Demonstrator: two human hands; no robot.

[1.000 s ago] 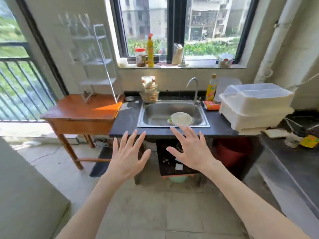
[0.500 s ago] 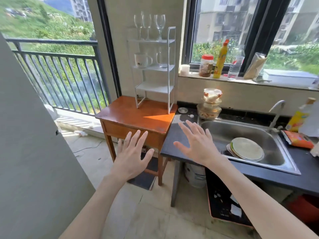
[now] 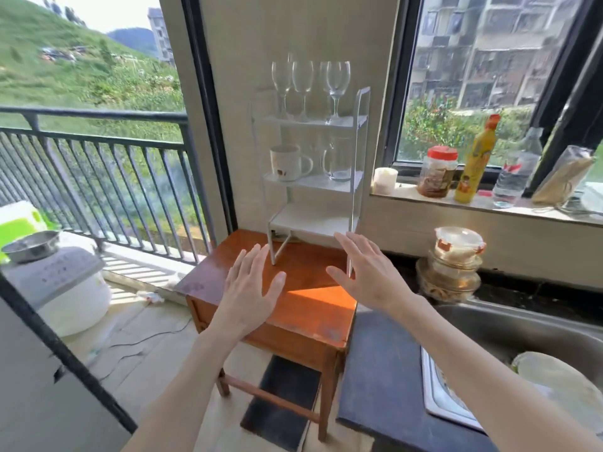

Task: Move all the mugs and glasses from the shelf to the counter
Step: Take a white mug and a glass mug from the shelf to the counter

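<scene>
A white three-tier shelf (image 3: 357, 138) stands on a wooden table (image 3: 303, 308) against the wall. Its top tier holds three wine glasses (image 3: 337, 83). On the middle tier sit a white mug (image 3: 287, 163) at the left and a clear glass mug (image 3: 339, 161) at the right. The bottom tier holds nothing. My left hand (image 3: 249, 290) and my right hand (image 3: 370, 272) hover flat and open above the table, in front of the shelf's feet, holding nothing. The dark counter (image 3: 378, 367) lies just right of the table.
A steel sink (image 3: 509, 327) with plates sits in the counter at right. Stacked lidded containers (image 3: 455, 262) stand behind it. Jars and bottles (image 3: 474, 161) line the windowsill. A balcony railing (image 3: 98, 151) and a white appliance (image 3: 58, 288) are at left.
The view has swung left and closer, from the sink to the shelf on the wooden table. Both hands stay open and spread, now raised in front of the shelf.
</scene>
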